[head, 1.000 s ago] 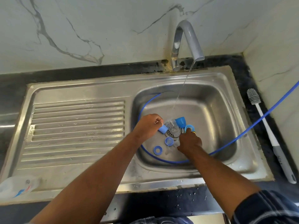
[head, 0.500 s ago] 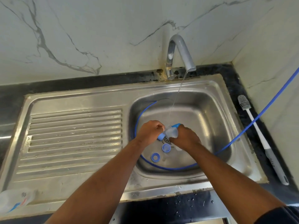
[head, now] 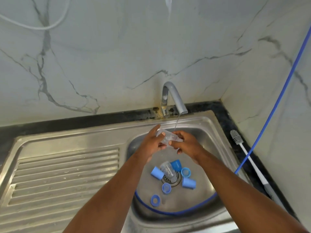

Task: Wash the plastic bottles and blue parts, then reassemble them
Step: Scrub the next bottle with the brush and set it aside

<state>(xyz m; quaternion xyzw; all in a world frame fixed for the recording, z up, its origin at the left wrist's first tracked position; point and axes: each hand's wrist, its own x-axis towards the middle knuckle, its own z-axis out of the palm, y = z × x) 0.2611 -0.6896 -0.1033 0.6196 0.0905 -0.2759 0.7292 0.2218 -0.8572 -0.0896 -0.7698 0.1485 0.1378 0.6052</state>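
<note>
While water (head: 176, 123) runs thin from the tap (head: 175, 96), I hold a clear plastic bottle (head: 167, 137) up over the sink (head: 210, 130) basin.
My left hand (head: 152, 143) curls round its left end and my right hand (head: 186, 145) pinches the other; below, a second clear bottle (head: 167, 170) lies over the drain (head: 176, 181) among scattered blue parts (head: 175, 164), with a blue hose (head: 168, 211) curving round them.

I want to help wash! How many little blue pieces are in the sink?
6, around the drain: left cap, dark cup behind, pale ring and right cap on the right, round lid and flat ring in front. Arms may hide more.
</note>
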